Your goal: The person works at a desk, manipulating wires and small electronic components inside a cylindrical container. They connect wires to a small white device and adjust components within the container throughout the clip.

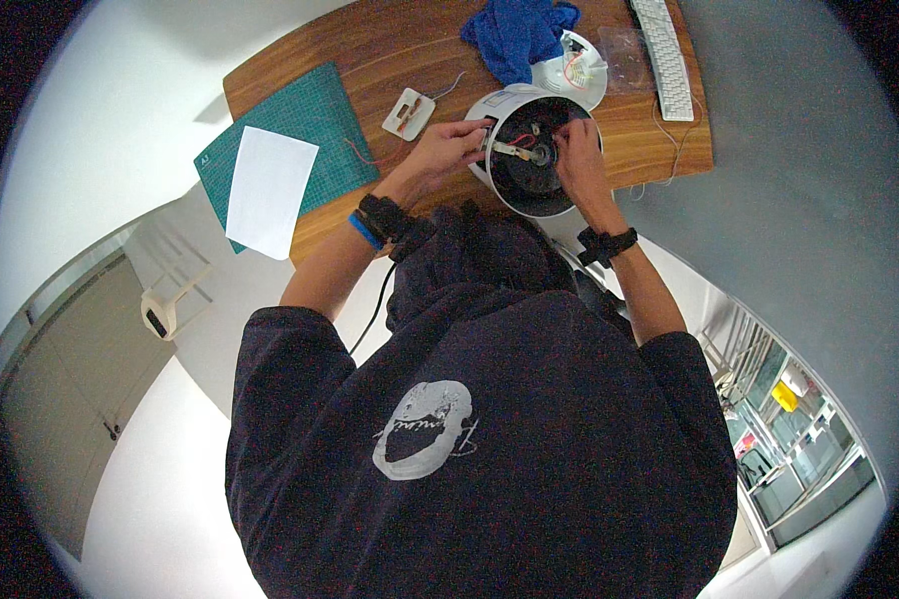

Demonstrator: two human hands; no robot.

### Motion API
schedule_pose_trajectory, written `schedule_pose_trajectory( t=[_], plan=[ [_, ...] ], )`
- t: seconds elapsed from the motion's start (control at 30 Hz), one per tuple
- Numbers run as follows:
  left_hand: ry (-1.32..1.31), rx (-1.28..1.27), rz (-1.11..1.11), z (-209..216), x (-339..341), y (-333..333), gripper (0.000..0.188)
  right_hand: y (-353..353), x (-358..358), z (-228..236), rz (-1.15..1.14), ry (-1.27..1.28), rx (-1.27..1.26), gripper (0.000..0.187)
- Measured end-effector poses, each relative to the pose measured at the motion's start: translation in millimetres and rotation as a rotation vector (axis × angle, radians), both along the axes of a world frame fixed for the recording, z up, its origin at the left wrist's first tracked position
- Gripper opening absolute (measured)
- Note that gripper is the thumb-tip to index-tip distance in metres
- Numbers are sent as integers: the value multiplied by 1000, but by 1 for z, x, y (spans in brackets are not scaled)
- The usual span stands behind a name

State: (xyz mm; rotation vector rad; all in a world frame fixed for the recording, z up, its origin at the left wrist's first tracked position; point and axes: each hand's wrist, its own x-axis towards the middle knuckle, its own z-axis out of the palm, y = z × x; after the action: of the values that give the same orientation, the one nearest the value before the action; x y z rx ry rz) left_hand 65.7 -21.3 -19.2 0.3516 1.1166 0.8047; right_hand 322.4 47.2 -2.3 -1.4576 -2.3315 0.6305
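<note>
White pot (499, 103) lies at the table's (410, 55) edge, its pale strip (512, 151) running crosswise, nearer the left hand (454, 146) — the right hand (582, 163) bunches at its right side — what either holds, I cannot tell.

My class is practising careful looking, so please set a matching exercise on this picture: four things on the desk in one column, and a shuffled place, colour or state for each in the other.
Things:
1. Cloth
2. Paper
3. Keyboard
4. Cylinder

Descriptions:
A. Lying on the green mat
B. White outside, dark inside
C. Near the right end of the desk
D. Blue and crumpled

Right pairs: 1-D, 2-A, 3-C, 4-B
</note>
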Motion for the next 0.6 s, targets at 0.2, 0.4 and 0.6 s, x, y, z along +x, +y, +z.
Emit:
schedule_pose_trajectory(
  t=[0.2, 0.4, 0.6],
  plan=[
    [-28, 16, 17, -9, -1, 1, 37, 3, 4, 2, 87, 8, 41, 13],
    [-98, 44, 48, -18, -6, -2, 39, 2, -1, 7, 85, 1, -12, 12],
    [-22, 17, 12, -22, -14, -2, 41, 5, 1, 7, 97, 37, -60, 19]
  ],
)
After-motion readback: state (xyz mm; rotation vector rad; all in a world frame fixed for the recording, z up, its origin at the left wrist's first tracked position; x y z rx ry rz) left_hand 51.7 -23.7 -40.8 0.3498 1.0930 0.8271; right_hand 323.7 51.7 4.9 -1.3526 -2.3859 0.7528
